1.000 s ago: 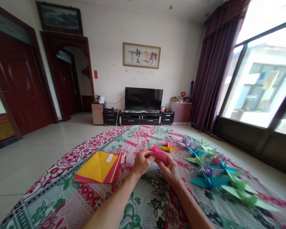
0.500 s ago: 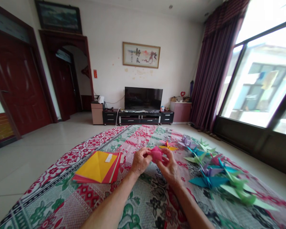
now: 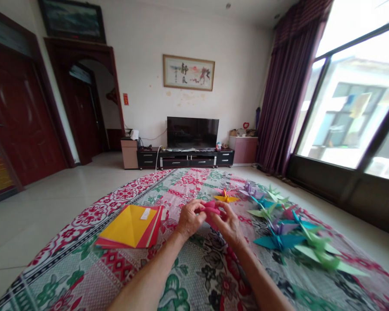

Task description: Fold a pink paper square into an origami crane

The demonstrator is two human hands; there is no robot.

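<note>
A small piece of folded pink paper [image 3: 211, 209] is held in the air between both hands, over the middle of the patterned tablecloth [image 3: 168, 280]. My left hand [image 3: 192, 217] pinches its left side with thumb and fingers. On the other side, my right hand [image 3: 226, 223] grips its right edge, closed in the same way. Parts of the paper are covered by the fingers. Just beyond the right hand sits a yellow paper crane [image 3: 227, 197]. Left of my hands lies a stack of square origami paper [image 3: 128, 226], yellow on top, with red sheets showing below and a small white slip on it.
Several folded cranes spread along the right side, among them a blue crane [image 3: 280, 241], a green crane [image 3: 324, 255] and a purple crane [image 3: 250, 188]. Beyond the table stand a television [image 3: 192, 132] and a low black cabinet [image 3: 175, 162]. A large window is at right.
The pink paper has been turned between my fingers and now shows a flatter, folded edge with a part hanging below. Both hands stay nearly in place; the whole view has shifted slightly.
</note>
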